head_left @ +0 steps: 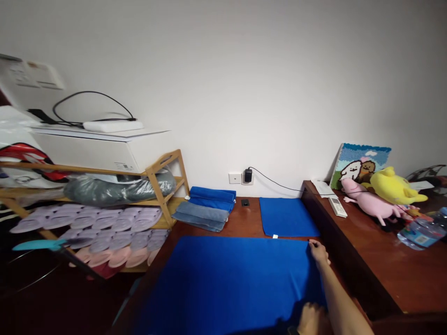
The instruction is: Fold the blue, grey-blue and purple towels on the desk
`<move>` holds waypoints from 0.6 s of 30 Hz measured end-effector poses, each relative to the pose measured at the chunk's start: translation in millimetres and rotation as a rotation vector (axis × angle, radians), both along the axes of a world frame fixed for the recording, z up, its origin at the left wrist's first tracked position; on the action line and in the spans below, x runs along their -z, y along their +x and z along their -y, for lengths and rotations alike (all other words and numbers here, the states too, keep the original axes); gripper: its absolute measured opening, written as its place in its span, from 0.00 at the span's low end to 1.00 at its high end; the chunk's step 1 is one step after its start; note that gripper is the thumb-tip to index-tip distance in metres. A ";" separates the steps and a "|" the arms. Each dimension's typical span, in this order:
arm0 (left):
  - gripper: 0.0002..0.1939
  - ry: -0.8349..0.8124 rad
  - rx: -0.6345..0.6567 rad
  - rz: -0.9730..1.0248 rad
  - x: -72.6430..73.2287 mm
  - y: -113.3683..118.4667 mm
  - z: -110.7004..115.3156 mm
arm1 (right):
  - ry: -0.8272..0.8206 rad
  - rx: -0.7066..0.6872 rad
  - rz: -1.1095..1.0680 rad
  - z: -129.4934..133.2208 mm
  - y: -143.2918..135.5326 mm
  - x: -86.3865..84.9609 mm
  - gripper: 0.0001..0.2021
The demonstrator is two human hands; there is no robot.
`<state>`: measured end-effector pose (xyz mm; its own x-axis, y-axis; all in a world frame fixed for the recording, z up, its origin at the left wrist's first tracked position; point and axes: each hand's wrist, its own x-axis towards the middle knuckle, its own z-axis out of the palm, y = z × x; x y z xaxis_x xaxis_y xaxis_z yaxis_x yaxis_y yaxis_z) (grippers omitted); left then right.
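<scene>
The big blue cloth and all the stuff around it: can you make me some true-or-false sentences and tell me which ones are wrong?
1. The right hand is at the far right corner of the big blue cloth. True.
2. The slippers on the wooden rack are all green. False: many are light purple and some are pink.
3. A black plug is on the wall. True.
4. The white remote lies on the big blue cloth. False: it lies on the brown surface at the right.
5. The yellow plush toy is beside the pink plush toy. True.
</scene>
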<state>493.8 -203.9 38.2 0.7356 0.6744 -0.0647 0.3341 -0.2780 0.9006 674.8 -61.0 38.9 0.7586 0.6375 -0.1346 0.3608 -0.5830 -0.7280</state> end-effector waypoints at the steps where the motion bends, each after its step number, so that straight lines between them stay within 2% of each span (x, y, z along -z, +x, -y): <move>1: 0.09 0.011 -0.026 -0.035 -1.5 -9.8 1.7 | 0.030 -0.039 -0.020 1.0 -1.4 -6.9 0.28; 3: 0.07 0.040 -0.126 -0.110 -11.2 -33.6 7.2 | 0.098 -0.134 -0.061 0.3 -6.2 -23.9 0.27; 5: 0.10 0.016 -0.258 -0.128 -28.4 -61.4 7.8 | 0.159 -0.228 -0.101 -4.4 -16.1 -44.5 0.26; 8: 0.18 -0.163 -0.358 0.034 -59.8 -110.5 -3.4 | 0.220 -0.378 -0.183 -17.3 -45.1 -78.1 0.25; 10: 0.22 -0.262 -0.392 0.195 -79.1 -149.6 -12.5 | 0.244 -0.491 -0.256 -27.8 -75.7 -99.1 0.24; 12: 0.26 -0.269 -0.466 0.318 -94.9 -194.1 -17.5 | 0.265 -0.606 -0.326 -39.6 -115.3 -116.9 0.23; 14: 0.28 -0.201 -0.565 0.370 -106.4 -243.1 -16.8 | 0.286 -0.722 -0.379 -53.7 -163.3 -130.6 0.21; 16: 0.30 -0.100 -0.669 0.355 -112.5 -294.3 -11.5 | 0.301 -0.840 -0.407 -71.2 -218.9 -140.2 0.19; 18: 0.31 0.020 -0.779 0.295 -111.4 -344.7 -3.9 | 0.303 -0.957 -0.399 -91.4 -280.7 -144.9 0.17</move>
